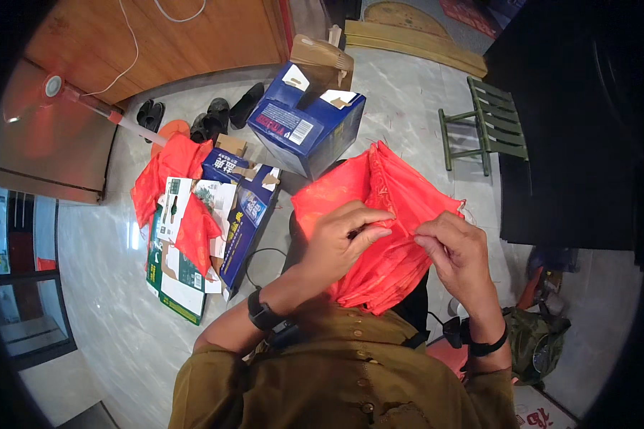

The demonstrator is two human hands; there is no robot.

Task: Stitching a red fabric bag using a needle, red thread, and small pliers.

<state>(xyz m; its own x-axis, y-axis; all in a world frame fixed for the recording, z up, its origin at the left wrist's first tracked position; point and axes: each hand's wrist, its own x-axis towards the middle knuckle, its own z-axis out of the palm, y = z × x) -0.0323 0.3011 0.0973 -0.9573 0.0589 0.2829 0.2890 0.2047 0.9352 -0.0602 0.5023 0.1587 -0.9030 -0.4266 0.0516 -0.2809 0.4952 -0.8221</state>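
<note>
A bright red cloth [401, 179], thin and gathered into folds, lies spread across my lap. My left hand [338, 242] is closed in a pinch at the middle of the cloth, thumb against fingertips. Close to it on the right, my right hand [459, 250] pinches another bit of the same cloth between thumb and forefinger. Whether a thread or other tiny thing sits between the fingertips is too small to tell. Dark bands circle both wrists.
A blue cardboard box [308, 118] stands just ahead. Flattened cartons [247, 225] and more red cloth [182, 154] lie to the left, near dark shoes [215, 118]. A green folding stool [490, 121] stands at far right; a green backpack [540, 343] rests at near right.
</note>
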